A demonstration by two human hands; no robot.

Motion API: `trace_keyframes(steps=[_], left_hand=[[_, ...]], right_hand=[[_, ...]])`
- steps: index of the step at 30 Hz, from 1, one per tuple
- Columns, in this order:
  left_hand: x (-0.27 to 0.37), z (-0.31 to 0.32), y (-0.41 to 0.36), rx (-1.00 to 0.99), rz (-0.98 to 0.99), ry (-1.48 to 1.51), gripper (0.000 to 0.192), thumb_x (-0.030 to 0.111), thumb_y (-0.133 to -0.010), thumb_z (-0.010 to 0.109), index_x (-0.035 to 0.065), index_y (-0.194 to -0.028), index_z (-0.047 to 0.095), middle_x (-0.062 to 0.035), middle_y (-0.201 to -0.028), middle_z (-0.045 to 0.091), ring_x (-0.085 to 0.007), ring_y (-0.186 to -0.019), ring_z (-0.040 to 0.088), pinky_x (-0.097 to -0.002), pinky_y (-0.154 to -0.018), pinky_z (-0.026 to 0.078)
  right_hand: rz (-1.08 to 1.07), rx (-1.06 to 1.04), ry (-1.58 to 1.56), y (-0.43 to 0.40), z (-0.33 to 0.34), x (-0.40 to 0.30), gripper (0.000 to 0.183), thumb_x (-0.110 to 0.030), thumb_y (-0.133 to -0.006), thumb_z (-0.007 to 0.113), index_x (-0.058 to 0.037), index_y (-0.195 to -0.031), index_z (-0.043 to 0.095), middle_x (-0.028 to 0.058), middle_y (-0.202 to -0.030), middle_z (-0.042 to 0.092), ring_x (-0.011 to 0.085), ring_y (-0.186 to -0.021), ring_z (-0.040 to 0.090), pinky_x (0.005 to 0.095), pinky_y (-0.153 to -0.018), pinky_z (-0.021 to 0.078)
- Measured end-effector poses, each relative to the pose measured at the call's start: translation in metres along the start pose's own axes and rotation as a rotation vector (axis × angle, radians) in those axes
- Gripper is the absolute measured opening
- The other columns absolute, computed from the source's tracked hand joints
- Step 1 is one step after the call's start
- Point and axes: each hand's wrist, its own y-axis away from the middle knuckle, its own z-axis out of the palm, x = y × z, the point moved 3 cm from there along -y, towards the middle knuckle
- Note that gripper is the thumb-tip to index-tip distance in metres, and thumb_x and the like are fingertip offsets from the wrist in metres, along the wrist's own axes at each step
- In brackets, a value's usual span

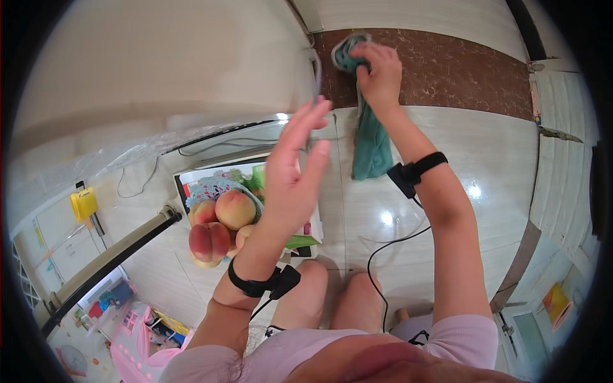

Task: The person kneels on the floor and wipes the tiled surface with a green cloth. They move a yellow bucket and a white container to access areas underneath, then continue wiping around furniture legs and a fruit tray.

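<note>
My right hand (381,79) is at the bunched far end of a teal cloth (372,143), with its fingers curled over the fabric. From there the cloth runs back under my wrist, and its flat tail spreads over the pale floor tiles. Nothing is in my left hand (293,177); it is raised with fingers extended and the thumb apart. Below and left of that hand several peaches (235,209) are piled beside a light blue lace cloth (210,189). My left forearm hides part of the pile.
A large pale panel (182,57) rises at upper left, with a cable (230,145) along its foot. A brown marbled floor strip (450,72) crosses the far side. At left stand a beige-and-black rail (115,258) and a pink toy tent (136,340). Black straps with wires circle both forearms.
</note>
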Motion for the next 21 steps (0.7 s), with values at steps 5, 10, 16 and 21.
trace_keyframes(steps=[5, 10, 16, 21], left_hand=[[0.008, 0.024, -0.006, -0.112, 0.11, -0.087, 0.053, 0.01, -0.096, 0.063, 0.0066, -0.148, 0.053, -0.0227, -0.159, 0.041, -0.0378, -0.146, 0.039, -0.0429, -0.12, 0.029], [0.009, 0.026, -0.012, -0.12, 0.148, -0.021, 0.052, 0.009, -0.097, 0.06, 0.0005, -0.148, 0.051, -0.0192, -0.16, 0.041, -0.027, -0.148, 0.038, -0.0391, -0.122, 0.025], [-0.002, 0.023, -0.008, -0.08, 0.013, 0.064, 0.049, 0.008, -0.098, 0.059, 0.0005, -0.146, 0.051, -0.016, -0.155, 0.045, -0.0203, -0.118, 0.051, -0.0383, -0.112, 0.037], [-0.006, 0.03, -0.006, -0.093, 0.044, 0.004, 0.042, 0.003, -0.095, 0.059, 0.0053, -0.138, 0.057, -0.0187, -0.149, 0.047, -0.0276, -0.117, 0.053, -0.0399, -0.108, 0.041]], right_hand=[[0.06, 0.07, -0.007, -0.025, 0.033, 0.014, 0.042, -0.005, -0.079, 0.065, -0.0172, -0.119, 0.068, 0.0075, -0.124, 0.067, 0.034, -0.11, 0.062, 0.0477, -0.091, 0.0489], [-0.003, -0.253, 0.297, -0.011, 0.083, 0.003, 0.042, -0.01, -0.082, 0.07, -0.0207, -0.123, 0.07, 0.0059, -0.126, 0.065, 0.0308, -0.116, 0.059, 0.0494, -0.094, 0.047], [-0.097, -0.416, 0.588, -0.013, 0.099, 0.001, 0.039, -0.014, -0.088, 0.065, -0.0276, -0.124, 0.072, 0.0058, -0.135, 0.058, 0.0297, -0.125, 0.052, 0.0486, -0.097, 0.0421], [-0.137, -0.416, 0.597, -0.02, 0.107, 0.003, 0.034, -0.018, -0.092, 0.061, -0.0287, -0.122, 0.073, 0.009, -0.127, 0.058, 0.0305, -0.119, 0.052, 0.0469, -0.091, 0.0421]])
